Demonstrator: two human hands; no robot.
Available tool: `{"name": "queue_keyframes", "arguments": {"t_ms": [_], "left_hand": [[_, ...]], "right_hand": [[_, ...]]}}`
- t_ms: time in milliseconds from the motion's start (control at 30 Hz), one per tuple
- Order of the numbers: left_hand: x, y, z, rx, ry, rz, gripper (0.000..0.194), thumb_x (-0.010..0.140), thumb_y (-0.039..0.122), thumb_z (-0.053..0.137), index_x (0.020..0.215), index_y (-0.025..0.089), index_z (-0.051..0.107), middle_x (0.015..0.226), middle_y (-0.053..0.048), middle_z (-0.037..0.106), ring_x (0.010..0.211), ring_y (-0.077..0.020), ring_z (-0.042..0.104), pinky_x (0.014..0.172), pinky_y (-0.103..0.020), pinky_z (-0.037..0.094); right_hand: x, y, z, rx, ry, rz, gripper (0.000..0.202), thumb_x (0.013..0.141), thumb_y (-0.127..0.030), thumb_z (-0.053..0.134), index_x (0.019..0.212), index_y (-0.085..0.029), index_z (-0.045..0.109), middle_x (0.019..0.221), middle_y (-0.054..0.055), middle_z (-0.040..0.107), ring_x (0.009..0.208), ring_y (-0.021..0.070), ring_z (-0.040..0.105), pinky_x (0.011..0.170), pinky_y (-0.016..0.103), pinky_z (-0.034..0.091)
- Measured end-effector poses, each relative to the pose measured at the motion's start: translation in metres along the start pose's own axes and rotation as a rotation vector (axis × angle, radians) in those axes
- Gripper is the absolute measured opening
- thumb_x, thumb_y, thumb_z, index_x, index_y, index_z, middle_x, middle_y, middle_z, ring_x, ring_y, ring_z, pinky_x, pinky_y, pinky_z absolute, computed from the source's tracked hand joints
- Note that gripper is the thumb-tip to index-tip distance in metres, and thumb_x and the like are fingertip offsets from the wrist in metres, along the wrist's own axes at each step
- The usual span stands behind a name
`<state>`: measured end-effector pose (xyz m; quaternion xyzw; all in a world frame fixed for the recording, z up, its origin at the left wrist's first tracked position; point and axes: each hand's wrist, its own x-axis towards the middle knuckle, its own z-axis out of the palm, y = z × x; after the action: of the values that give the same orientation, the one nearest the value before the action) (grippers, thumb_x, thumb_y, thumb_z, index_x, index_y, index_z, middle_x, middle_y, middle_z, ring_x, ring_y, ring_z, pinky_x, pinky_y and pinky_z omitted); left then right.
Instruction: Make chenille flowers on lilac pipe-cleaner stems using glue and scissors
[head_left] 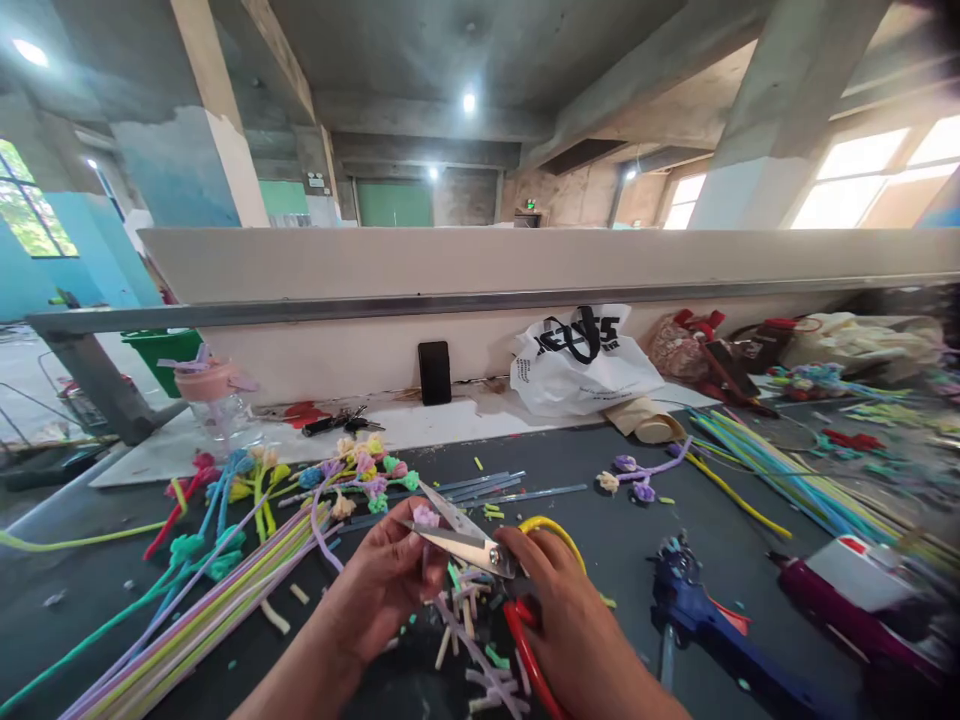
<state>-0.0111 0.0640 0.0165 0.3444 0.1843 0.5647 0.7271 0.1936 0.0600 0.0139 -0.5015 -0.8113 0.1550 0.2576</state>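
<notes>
My left hand (pixel 375 585) pinches a small lilac-pink pipe cleaner flower (pixel 426 516) between thumb and fingers. A pair of scissors (pixel 469 545) is in my right hand (pixel 570 600), whose fingers wrap the red and yellow handles. The blades stand apart and point left, right at the flower; whether they touch it I cannot tell. Below the hands lie short cut pipe cleaner pieces (pixel 491 685) and a lilac stem (pixel 469 640); whether that stem joins the held flower is unclear.
Left of my hands lie long pipe cleaners (pixel 202 610) and finished flowers (pixel 367 465). A blue glue gun (pixel 712 620) is at right, near a purple flower sprig (pixel 637 470). Behind stand a phone (pixel 435 373), a white bag (pixel 581 365) and a pink-lidded jar (pixel 214 400).
</notes>
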Motion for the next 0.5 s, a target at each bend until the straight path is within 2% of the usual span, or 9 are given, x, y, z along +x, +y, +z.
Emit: {"name": "queue_keyframes", "arguments": {"t_ms": [133, 267, 400, 500], "left_hand": [[0.000, -0.002, 0.002, 0.032, -0.009, 0.011, 0.016, 0.070, 0.022, 0.067, 0.076, 0.014, 0.055, 0.054, 0.000, 0.054, 0.047, -0.0063, 0.043, 0.045, -0.016, 0.030], [0.001, -0.005, -0.002, 0.016, -0.001, 0.003, 0.012, 0.071, 0.018, 0.065, 0.079, 0.014, 0.056, 0.054, 0.002, 0.052, 0.046, -0.0048, 0.040, 0.045, -0.015, 0.028], [-0.001, -0.006, -0.006, -0.008, 0.026, -0.010, 0.013, 0.071, 0.013, 0.065, 0.079, 0.015, 0.055, 0.058, 0.002, 0.052, 0.049, -0.0045, 0.043, 0.049, -0.015, 0.031], [-0.003, -0.006, -0.009, -0.017, 0.058, -0.015, 0.014, 0.070, 0.015, 0.067, 0.077, 0.015, 0.055, 0.061, 0.002, 0.053, 0.051, -0.0048, 0.044, 0.049, -0.015, 0.032]], "right_hand": [[-0.002, -0.004, 0.001, 0.014, 0.020, -0.043, 0.059, 0.064, -0.005, 0.047, 0.119, -0.028, 0.047, 0.112, 0.006, 0.049, 0.103, 0.0211, 0.046, 0.090, 0.036, 0.039], [-0.005, -0.006, 0.000, 0.006, 0.031, -0.031, 0.055, 0.066, -0.007, 0.048, 0.118, -0.026, 0.048, 0.111, 0.007, 0.050, 0.102, 0.0208, 0.047, 0.089, 0.035, 0.041], [-0.006, -0.006, -0.001, -0.010, 0.033, -0.029, 0.057, 0.066, -0.007, 0.048, 0.119, -0.027, 0.047, 0.112, 0.006, 0.050, 0.103, 0.0207, 0.046, 0.090, 0.036, 0.040], [-0.006, -0.005, 0.000, -0.021, 0.027, -0.031, 0.058, 0.066, -0.007, 0.048, 0.121, -0.027, 0.046, 0.114, 0.007, 0.049, 0.104, 0.0209, 0.046, 0.090, 0.036, 0.040]]}}
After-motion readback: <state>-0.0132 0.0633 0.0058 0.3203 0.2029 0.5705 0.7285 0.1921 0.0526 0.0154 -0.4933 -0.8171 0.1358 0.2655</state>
